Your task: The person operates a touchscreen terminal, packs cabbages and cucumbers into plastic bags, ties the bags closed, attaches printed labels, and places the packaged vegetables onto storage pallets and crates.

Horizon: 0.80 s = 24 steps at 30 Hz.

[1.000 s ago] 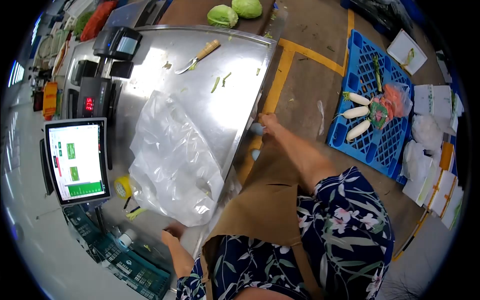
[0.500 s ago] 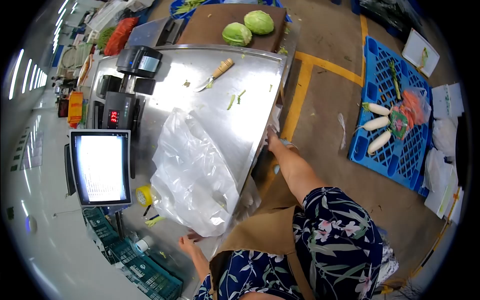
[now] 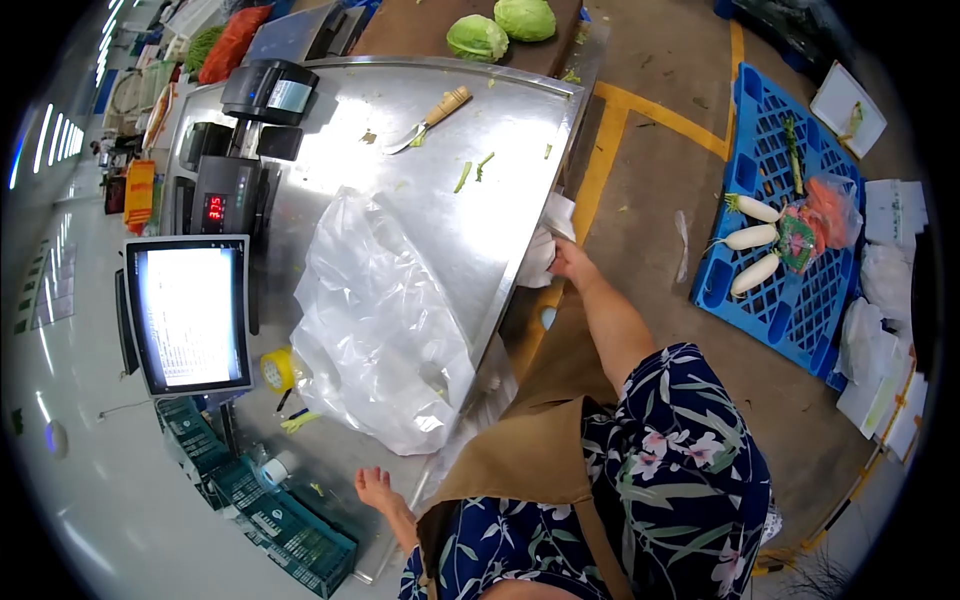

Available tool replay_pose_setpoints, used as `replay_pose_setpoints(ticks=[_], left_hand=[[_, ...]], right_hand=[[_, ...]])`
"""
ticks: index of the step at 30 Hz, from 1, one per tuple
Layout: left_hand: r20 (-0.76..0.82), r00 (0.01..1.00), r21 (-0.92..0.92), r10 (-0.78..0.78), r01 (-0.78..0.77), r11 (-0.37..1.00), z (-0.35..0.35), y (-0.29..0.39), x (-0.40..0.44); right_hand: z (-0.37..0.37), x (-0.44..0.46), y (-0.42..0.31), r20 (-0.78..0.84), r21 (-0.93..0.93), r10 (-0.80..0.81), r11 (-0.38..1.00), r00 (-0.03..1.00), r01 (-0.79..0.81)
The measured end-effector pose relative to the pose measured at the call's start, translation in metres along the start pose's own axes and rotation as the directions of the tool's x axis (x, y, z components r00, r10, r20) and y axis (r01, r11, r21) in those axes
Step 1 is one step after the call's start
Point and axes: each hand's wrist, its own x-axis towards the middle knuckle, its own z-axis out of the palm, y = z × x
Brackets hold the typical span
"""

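Observation:
My right hand (image 3: 572, 262) is at the table's right edge, its fingers closed on a crumpled white sheet (image 3: 540, 252), paper or plastic, I cannot tell which. Low at the near side, my left hand (image 3: 376, 490) hangs with nothing in it and its fingers apart. Between the hands, a pile of clear plastic bags (image 3: 375, 330) covers the near part of the steel table (image 3: 470, 235). A knife with a wooden handle (image 3: 447, 105) lies beyond the pile, near some green scraps (image 3: 463, 176).
On the left stand a monitor (image 3: 193, 315), a scale with a red display (image 3: 222, 205) and yellow tape (image 3: 277, 370). Cabbages (image 3: 477, 39) rest on a brown board at the back. White radishes (image 3: 750, 238) lie on a blue pallet (image 3: 715, 283). Green crates (image 3: 290, 540) stand lower left.
My right hand now has the white sheet out past the table's edge, where it was hidden before. My left hand has moved clear of the bags. The whole view has shifted slightly.

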Motion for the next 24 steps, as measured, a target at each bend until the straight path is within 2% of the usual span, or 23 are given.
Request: replay_pose_setpoints(ticks=[2, 4, 5, 7, 9, 10, 11, 12, 13, 14, 15, 18, 19, 22, 24], left_hand=[[-0.042, 0.998, 0.067, 0.037, -0.034, 0.997, 0.025, 0.046, -0.011], [-0.106, 0.994, -0.001, 0.038, -0.038, 0.999, 0.074, 0.126, -0.039], [-0.158, 0.987, -0.116, 0.0, -0.018, 0.993, 0.105, 0.172, -0.057], [-0.09, 0.981, -0.154, 0.171, -0.183, 0.971, 0.146, 0.222, -0.079], [-0.035, 0.981, -0.251, 0.193, -0.195, 0.948, 0.181, 0.251, -0.085], [0.043, 0.969, -0.292, 0.244, -0.221, 0.931, 0.199, 0.264, -0.092], [0.119, 0.947, -0.332, 0.298, -0.245, 0.911, 0.216, 0.275, -0.1], [0.206, 0.927, -0.374, 0.312, -0.22, 0.901, 0.233, 0.281, -0.106], [0.292, 0.898, -0.412, 0.33, -0.193, 0.891, 0.249, 0.287, -0.113], [0.351, 0.855, -0.378, 0.382, -0.244, 0.893, 0.264, 0.3, -0.128], [0.423, 0.819, -0.373, 0.387, -0.232, 0.898, 0.279, 0.31, -0.139], [0.617, 0.665, -0.436, 0.421, -0.156, 0.886, 0.319, 0.313, -0.167], [0.674, 0.607, -0.404, 0.422, -0.176, 0.898, 0.33, 0.317, -0.178], [0.772, 0.436, -0.346, 0.462, -0.321, 0.882, 0.365, 0.306, -0.19], [0.825, 0.422, -0.316, 0.376, -0.208, 0.926, 0.39, 0.295, -0.193]], right_hand=[[-0.045, -0.008, -0.003, -0.186, -0.297, -0.135, 0.952, 0.973, 0.075], [-0.065, -0.043, -0.012, -0.12, -0.399, -0.277, 0.893, 0.953, 0.209], [-0.068, -0.059, -0.019, -0.08, -0.443, -0.317, 0.861, 0.945, 0.251], [-0.074, -0.079, -0.031, -0.006, -0.551, -0.391, 0.769, 0.92, 0.323], [-0.074, -0.091, -0.04, 0.068, -0.663, -0.452, 0.646, 0.89, 0.378], [-0.069, -0.101, -0.045, 0.12, -0.872, -0.596, 0.318, 0.794, 0.371], [-0.054, -0.127, -0.051, 0.224, -0.962, -0.696, -0.044, 0.683, 0.271], [-0.04, -0.151, -0.056, 0.364, -0.919, -0.736, -0.382, 0.572, 0.093], [-0.027, -0.173, -0.058, 0.376, -0.913, -0.746, -0.401, 0.549, 0.08], [-0.013, -0.193, -0.06, 0.388, -0.906, -0.756, -0.418, 0.527, 0.069], [-0.004, -0.209, -0.062, 0.402, -0.899, -0.765, -0.435, 0.503, 0.058], [0.005, -0.242, -0.064, 0.418, -0.877, -0.737, -0.48, 0.531, 0.025], [-0.003, -0.244, -0.064, 0.367, -0.912, -0.738, -0.406, 0.567, 0.062], [-0.025, -0.259, -0.069, 0.369, -0.919, -0.69, -0.37, 0.623, 0.135], [-0.033, -0.26, -0.067, 0.429, -0.902, -0.703, -0.358, 0.567, 0.239]])
